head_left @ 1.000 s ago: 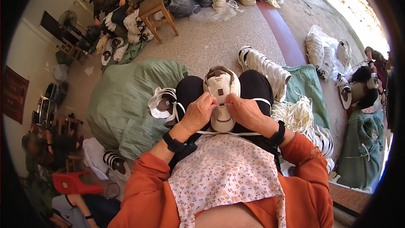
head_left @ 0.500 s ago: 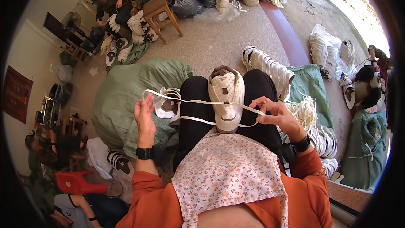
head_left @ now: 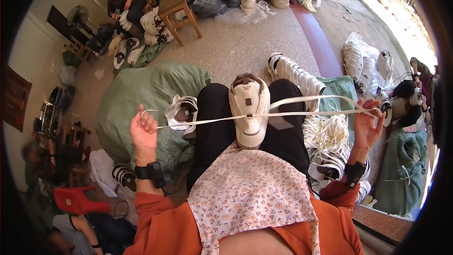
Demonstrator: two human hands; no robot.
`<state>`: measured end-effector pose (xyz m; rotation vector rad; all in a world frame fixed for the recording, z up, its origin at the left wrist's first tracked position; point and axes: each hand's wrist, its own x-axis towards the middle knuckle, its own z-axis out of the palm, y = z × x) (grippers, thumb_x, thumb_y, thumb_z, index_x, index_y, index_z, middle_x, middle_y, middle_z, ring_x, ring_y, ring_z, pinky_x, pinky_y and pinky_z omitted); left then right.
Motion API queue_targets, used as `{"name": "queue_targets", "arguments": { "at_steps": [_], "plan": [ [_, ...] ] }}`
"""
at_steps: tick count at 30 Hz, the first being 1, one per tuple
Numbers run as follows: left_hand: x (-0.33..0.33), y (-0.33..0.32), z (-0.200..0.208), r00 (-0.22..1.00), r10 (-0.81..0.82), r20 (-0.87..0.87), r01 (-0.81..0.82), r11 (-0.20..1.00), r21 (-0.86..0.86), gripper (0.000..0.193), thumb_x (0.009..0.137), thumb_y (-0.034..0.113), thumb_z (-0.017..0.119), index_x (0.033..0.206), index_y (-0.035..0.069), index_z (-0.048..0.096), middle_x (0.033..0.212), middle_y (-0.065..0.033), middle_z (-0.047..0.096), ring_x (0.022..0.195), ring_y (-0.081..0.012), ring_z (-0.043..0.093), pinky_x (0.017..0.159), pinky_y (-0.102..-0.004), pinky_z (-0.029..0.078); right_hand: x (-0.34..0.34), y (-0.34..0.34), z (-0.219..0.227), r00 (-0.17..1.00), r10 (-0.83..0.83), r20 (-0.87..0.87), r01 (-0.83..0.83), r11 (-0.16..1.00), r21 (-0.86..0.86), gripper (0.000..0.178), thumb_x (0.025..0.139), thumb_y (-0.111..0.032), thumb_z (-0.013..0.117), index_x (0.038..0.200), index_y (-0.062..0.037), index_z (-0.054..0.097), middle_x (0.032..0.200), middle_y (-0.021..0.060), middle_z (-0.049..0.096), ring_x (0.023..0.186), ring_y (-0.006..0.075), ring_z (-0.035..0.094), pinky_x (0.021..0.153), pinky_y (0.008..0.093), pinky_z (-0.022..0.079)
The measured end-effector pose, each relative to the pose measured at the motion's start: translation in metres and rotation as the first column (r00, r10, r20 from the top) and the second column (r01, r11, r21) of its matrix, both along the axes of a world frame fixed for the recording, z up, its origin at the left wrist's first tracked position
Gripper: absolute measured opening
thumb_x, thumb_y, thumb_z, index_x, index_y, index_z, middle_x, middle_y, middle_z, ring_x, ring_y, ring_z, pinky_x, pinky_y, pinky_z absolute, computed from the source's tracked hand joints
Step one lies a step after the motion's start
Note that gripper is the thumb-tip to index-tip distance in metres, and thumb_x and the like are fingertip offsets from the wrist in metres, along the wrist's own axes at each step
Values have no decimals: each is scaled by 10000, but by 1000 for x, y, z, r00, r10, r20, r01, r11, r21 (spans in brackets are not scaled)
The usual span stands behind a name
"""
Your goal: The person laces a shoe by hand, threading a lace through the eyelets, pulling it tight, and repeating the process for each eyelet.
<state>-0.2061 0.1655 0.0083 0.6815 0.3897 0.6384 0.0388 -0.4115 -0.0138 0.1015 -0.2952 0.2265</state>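
White lace (head_left: 306,113) is crossing the mid-frame shoe (head_left: 250,130) once, the rest looking unlaced; left hand (head_left: 144,130) is pinching it between closed fingers, right hand (head_left: 367,130) holding it, fingers loosely curled

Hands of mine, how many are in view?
2: the left hand out to the left of the shoe, and the right hand out to its right, both holding the lace. Neither is hidden.
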Motion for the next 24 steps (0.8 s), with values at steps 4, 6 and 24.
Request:
{"name": "queue_targets", "arguments": {
  "at_steps": [4, 6, 24],
  "plan": [
    [-60, 75, -17, 954, 285, -96, -278, 957, 80, 245, 977, 57, 450, 1187, 66, 576, 673, 38, 349, 525, -75, 303, 414, -224, 250, 18, -82, -28, 985, -155, -79, 151, 987, -56, 54, 907, -59, 627, 909, -43, 575, 1086, 96, 650, 1115, 246, 571, 1110, 526, 307],
    [-95, 113, -28, 921, 375, -109, -365, 926, 96, 248, 979, 48, 441, 1195, 61, 562, 694, 9, 382, 539, -95, 343, 397, -239, 280, 24, -110, -50, 961, -259, -97, 242, 957, -157, 147, 907, -66, 627, 1044, -14, 619, 1073, 96, 666, 1092, 240, 590, 1062, 512, 360],
    [-270, 266, -79, 577, 765, -285, -665, 643, 380, 192, 994, 174, 508, 1149, 100, 594, 866, -13, 610, 578, -92, 486, 465, -212, 341, 69, -258, -225, 694, -556, -457, 117, 713, -691, 132, 986, -83, 537, 1056, 10, 600, 859, 51, 592, 646, 127, 501, 527, 211, 409]
  ]
}}
